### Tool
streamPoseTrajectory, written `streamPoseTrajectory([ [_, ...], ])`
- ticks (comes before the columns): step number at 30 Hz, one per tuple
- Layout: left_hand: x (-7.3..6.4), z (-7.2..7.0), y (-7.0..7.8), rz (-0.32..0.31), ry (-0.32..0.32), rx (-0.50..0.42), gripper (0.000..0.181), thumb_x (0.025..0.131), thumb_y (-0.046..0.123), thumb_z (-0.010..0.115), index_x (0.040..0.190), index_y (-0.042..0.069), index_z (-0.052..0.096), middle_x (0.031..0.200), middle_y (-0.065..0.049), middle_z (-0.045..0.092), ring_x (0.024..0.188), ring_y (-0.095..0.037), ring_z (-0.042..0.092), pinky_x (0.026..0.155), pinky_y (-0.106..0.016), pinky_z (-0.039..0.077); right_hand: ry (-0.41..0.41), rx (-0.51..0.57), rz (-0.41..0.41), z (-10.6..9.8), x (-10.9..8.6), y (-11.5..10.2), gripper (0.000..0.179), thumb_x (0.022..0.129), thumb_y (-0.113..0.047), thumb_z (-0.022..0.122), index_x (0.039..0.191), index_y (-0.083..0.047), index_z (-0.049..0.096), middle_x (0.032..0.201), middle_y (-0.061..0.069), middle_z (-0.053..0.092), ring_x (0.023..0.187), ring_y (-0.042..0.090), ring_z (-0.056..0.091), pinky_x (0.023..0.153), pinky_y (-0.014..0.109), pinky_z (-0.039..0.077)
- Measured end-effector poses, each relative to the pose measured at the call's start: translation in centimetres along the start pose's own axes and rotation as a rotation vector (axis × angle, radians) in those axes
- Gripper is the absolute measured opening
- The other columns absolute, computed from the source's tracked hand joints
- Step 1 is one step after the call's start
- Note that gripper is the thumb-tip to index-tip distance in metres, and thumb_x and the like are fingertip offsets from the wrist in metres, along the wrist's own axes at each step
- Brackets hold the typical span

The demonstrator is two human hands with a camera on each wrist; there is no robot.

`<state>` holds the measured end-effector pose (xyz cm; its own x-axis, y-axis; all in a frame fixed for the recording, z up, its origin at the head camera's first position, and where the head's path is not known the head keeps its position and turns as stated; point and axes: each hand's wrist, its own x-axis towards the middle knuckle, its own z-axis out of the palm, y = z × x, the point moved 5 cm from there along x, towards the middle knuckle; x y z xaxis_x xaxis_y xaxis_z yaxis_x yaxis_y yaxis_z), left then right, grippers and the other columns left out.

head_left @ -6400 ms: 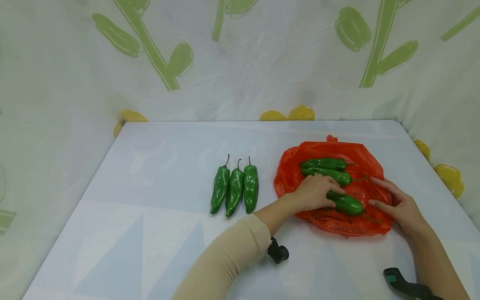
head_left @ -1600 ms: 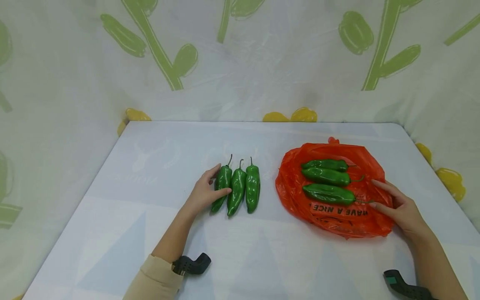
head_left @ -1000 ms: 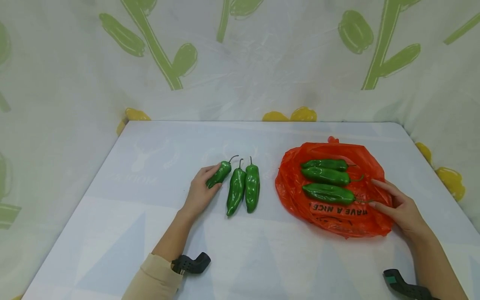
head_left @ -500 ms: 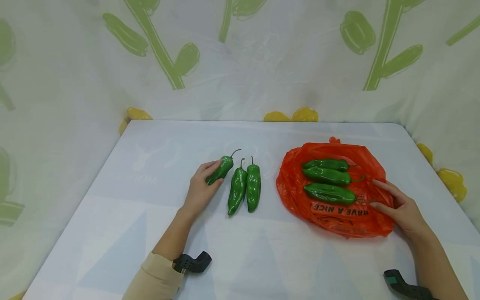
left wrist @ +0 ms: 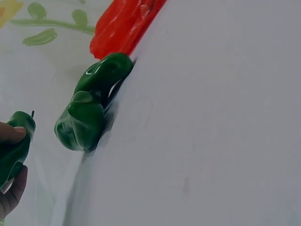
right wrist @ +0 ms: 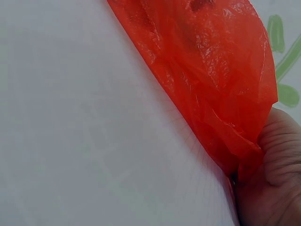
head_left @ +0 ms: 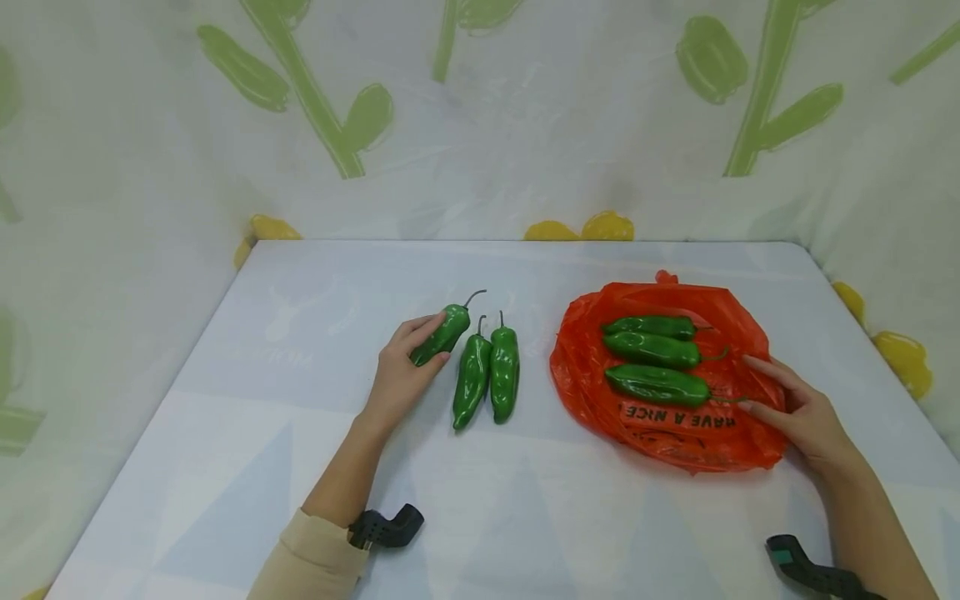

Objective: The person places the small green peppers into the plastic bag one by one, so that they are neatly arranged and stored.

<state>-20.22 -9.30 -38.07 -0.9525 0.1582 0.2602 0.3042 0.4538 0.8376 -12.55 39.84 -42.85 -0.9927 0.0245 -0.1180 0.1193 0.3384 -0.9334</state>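
My left hand (head_left: 401, 371) grips a green chili pepper (head_left: 442, 335) by its body, with its stem pointing up and right. In the left wrist view, thumb and fingers lie around that pepper (left wrist: 18, 146), off to the left. Two more green peppers (head_left: 472, 379) lie side by side on the table just right of it. At the right, my right hand (head_left: 810, 421) holds the near right edge of a red plastic bag (head_left: 690, 454); bag film bunches at the thumb in the right wrist view (right wrist: 251, 157). Three green peppers (head_left: 660, 385) lie in a stack of rows on the bag.
The white table (head_left: 315, 475) carries faint blue triangles and pale print. Behind it and at its sides hangs a pale cloth (head_left: 540, 125) with green plant prints and yellow shapes. A dark wrist-worn device (head_left: 386, 527) sits on each forearm.
My left hand went from the bag to the row of three peppers, took hold of the leftmost and moved it up, tilting it to the right. The right hand has stayed at the bag.
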Motion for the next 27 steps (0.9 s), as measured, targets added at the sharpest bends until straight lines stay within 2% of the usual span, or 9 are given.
streamPoseTrajectory([
  [2,0.1,0.2,0.3,-0.01,-0.025,-0.021,0.054,0.084,0.005,0.069,0.136,0.015,0.053,0.132,-0.008,0.051,0.127,-0.025,0.046,0.105,-0.042,0.039,0.0,-0.017,-0.012,0.1,0.0,-0.1,0.061,0.094,-0.009,0.057,0.148,-0.025,0.034,0.154,-0.016,0.018,0.135,0.001,0.02,0.076,0.004,0.045],
  [7,0.4,1.0,1.1,-0.034,-0.098,-0.089,0.057,0.086,0.008,0.068,0.138,0.021,0.051,0.135,-0.006,0.049,0.128,-0.024,0.045,0.106,-0.042,0.037,0.002,-0.06,-0.058,0.2,0.1,-0.4,0.06,0.093,-0.007,0.057,0.147,-0.023,0.035,0.151,-0.016,0.023,0.117,-0.013,0.029,0.077,0.004,0.044],
  [15,1.0,3.2,2.5,-0.002,-0.176,-0.093,0.056,0.087,0.011,0.068,0.138,0.021,0.05,0.135,-0.006,0.049,0.126,-0.024,0.047,0.104,-0.04,0.039,0.012,-0.073,-0.026,0.1,0.1,-0.4,0.061,0.094,-0.01,0.058,0.148,-0.026,0.034,0.152,-0.017,0.022,0.118,-0.011,0.028,0.076,0.004,0.044],
  [23,1.7,5.8,4.5,0.04,-0.241,-0.103,0.054,0.087,0.01,0.067,0.137,0.022,0.052,0.134,-0.005,0.05,0.12,-0.023,0.05,0.094,-0.04,0.048,0.004,0.009,-0.036,0.2,0.2,-0.3,0.061,0.093,-0.006,0.058,0.147,-0.023,0.036,0.151,-0.016,0.024,0.121,-0.01,0.029,0.077,0.004,0.044],
  [27,2.1,7.3,5.7,0.096,-0.273,-0.096,0.054,0.087,0.01,0.067,0.138,0.021,0.051,0.134,-0.004,0.051,0.117,-0.021,0.051,0.089,-0.036,0.051,-0.004,0.065,-0.043,0.2,0.1,-0.2,0.061,0.092,-0.004,0.058,0.147,-0.022,0.037,0.151,-0.015,0.023,0.117,-0.01,0.031,0.077,0.005,0.045],
])
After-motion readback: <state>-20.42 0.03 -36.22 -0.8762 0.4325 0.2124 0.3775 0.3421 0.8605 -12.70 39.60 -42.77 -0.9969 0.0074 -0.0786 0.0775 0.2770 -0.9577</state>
